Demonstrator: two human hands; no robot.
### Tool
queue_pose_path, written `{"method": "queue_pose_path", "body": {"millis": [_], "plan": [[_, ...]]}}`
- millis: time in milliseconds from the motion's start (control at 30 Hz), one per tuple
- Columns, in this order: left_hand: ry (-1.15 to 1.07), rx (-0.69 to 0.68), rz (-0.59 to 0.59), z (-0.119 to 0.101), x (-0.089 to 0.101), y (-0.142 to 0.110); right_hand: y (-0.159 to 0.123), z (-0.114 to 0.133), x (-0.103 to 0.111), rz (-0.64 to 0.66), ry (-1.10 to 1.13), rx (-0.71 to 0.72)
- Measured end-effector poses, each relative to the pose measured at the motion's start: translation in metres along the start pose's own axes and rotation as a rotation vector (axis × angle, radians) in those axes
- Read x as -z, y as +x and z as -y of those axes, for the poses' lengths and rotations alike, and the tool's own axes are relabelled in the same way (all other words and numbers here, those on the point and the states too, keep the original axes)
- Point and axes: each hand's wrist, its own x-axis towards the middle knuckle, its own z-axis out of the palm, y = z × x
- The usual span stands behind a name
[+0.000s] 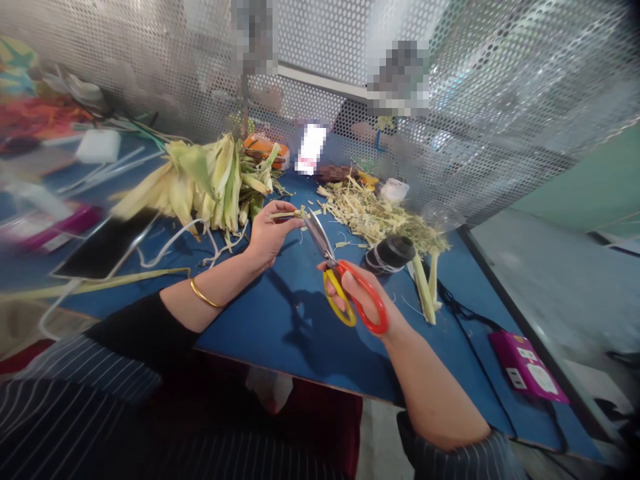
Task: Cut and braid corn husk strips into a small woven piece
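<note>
The left hand (270,235) pinches a thin strip of corn husk (286,215) right by the tips of the scissors (329,259), and the right hand (365,299) is curled around their red and yellow handles, over the blue counter (240,327). A big bunch of corn husks (225,180) lies left of the scissors, with a pile of husk bits (370,213) behind them to the right and a black spool (395,250) just to their right.

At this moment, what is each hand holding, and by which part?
The right hand holds the scissors by their red and yellow handles; the left hand pinches a pale strip near one end.
</note>
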Motion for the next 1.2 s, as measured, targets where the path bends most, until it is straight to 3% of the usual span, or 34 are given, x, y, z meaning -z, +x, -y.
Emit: {"method": "queue_pose_path", "body": {"millis": [167, 400, 667, 1200], "plan": [[0.037, -0.117, 0.053, 0.0, 0.001, 0.003, -0.001, 0.001, -0.001, 0.036, 0.02, -0.039], [0.153, -0.163, 0.116, -0.001, 0.002, 0.002, 0.0, 0.0, -0.001, 0.047, 0.039, -0.007], [0.307, -0.246, 0.061, 0.0, 0.002, -0.002, 0.0, -0.005, 0.003, 0.061, 0.055, -0.032], [0.433, -0.286, 0.035, 0.004, 0.002, -0.007, 0.001, 0.001, -0.002, 0.039, 0.123, -0.109]]}}
